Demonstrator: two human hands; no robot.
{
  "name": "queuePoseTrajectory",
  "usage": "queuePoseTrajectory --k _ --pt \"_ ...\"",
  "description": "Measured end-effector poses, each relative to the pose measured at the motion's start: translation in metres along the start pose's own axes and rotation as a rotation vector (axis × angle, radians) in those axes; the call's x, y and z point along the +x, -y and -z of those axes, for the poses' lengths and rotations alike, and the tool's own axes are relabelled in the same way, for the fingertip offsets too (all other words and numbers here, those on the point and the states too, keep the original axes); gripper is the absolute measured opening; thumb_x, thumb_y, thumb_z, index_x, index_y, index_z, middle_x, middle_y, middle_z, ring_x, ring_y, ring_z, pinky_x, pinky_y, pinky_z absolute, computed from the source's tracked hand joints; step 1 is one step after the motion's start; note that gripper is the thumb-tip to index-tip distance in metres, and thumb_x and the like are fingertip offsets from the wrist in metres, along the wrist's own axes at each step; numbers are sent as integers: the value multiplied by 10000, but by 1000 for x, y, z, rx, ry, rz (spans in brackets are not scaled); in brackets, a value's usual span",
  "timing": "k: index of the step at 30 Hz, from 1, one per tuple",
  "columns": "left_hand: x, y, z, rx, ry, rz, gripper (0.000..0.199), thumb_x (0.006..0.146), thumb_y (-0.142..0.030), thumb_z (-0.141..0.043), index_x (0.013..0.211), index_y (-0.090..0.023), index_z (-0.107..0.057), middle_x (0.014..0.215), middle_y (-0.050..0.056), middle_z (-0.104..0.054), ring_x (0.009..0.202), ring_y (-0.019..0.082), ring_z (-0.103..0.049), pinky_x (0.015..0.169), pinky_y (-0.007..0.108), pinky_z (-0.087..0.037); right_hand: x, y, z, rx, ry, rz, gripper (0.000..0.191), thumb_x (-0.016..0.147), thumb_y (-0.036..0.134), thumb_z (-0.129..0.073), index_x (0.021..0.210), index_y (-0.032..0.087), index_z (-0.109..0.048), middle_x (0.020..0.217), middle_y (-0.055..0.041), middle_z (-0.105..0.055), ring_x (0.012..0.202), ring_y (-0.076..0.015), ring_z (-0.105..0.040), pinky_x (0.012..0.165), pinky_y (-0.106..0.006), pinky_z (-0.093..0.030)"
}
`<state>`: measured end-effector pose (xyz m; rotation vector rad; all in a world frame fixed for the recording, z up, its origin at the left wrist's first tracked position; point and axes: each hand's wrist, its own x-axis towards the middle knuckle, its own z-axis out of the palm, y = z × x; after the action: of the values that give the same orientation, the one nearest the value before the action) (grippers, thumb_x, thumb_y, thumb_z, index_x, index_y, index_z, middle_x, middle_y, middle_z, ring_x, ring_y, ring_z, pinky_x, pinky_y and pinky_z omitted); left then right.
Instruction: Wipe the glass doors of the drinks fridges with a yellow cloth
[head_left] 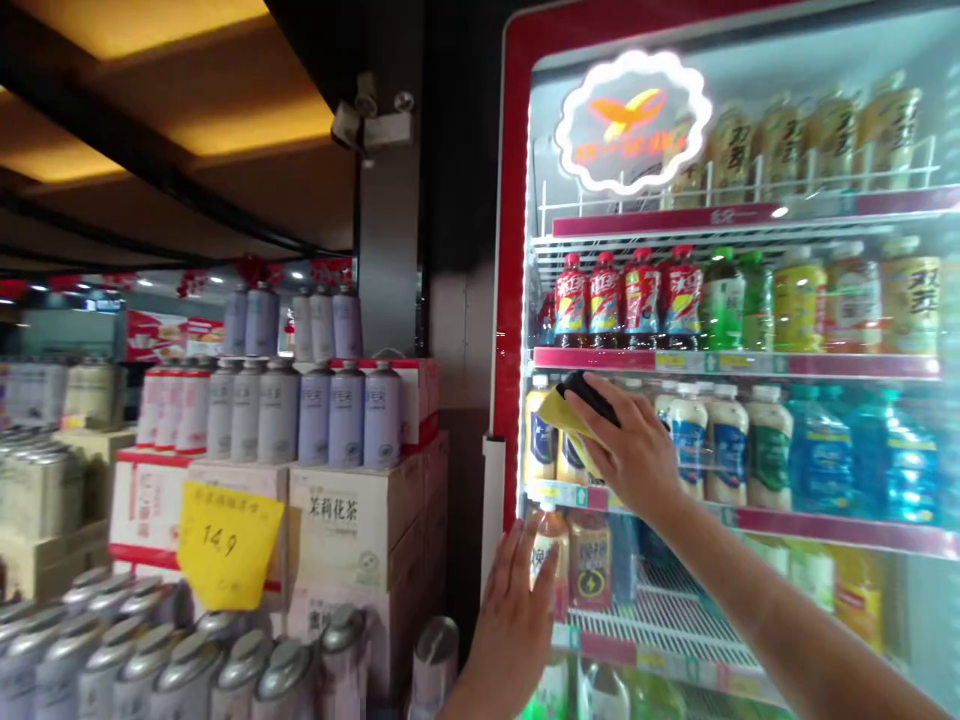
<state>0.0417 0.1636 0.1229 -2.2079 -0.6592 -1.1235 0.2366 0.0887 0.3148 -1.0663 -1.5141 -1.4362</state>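
My right hand [637,440] is raised at the glass door [750,225] of a red-framed drinks fridge. Its fingers are closed around a black object [590,397] whose exact kind I cannot make out, with a yellow cloth [562,415] folded under it against or close to the glass. Lower down, my left hand [517,600] rests with fingers stretched out by the door's left edge, over the glass and frame. Behind the glass, near both hands, stand bottles, among them a cream-coloured milk tea bottle [727,440] and an orange-capped bottle [551,545].
Left of the fridge, silver and lilac cans [345,410] stand on stacked cartons [337,525]. A yellow price sign [229,545] hangs before them. More cans [142,660] crowd the lower left. A dark pillar [457,200] stands beside the red door frame [511,250].
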Motion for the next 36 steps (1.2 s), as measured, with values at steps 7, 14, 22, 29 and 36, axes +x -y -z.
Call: queuePoseTrajectory --k 7,14,22,29,36 --pt "5 3 -8 86 -63 32 884 824 -75 -590 1629 -249 -270 1737 79 -195 1598 313 -190 1205 506 -421 32 -12 -20 -161 -143 166 524 947 186 -676 1428 378 -596 1390 -16 -686 1115 -232 -601 875 -365 -481" --pt "13 11 -8 139 -46 15 900 809 -33 -541 1633 -267 -264 1741 80 -175 1597 310 -197 1219 497 -398 109 -29 -62 -146 -43 150 494 1001 228 -559 1483 335 -549 1565 -53 -540 1296 -296 -537 999 -453 -424" --pt "9 14 10 125 41 28 859 830 -33 -536 1618 -267 -287 1725 109 -225 1592 314 -204 1224 547 -386 51 -16 -82 -39 215 335 545 992 146 -521 1506 327 -518 1605 -6 -493 1521 -309 -347 1163 -498 -326" --pt "82 46 29 157 -148 -72 662 914 -141 -553 1554 -205 -395 1712 158 -247 1606 336 -126 1230 586 -359 153 -42 -84 -169 133 132 547 1007 99 -398 1490 310 -542 1622 -47 -468 1465 -357 -410 1060 -524 -386" --pt "132 84 55 127 -214 -22 737 891 -123 -529 1592 -234 -330 1712 94 -278 1607 297 -159 1278 571 -280 154 -36 -93 -220 73 174 591 980 148 -460 1552 293 -474 1666 -100 -383 1477 -433 -361 1049 -588 -377"
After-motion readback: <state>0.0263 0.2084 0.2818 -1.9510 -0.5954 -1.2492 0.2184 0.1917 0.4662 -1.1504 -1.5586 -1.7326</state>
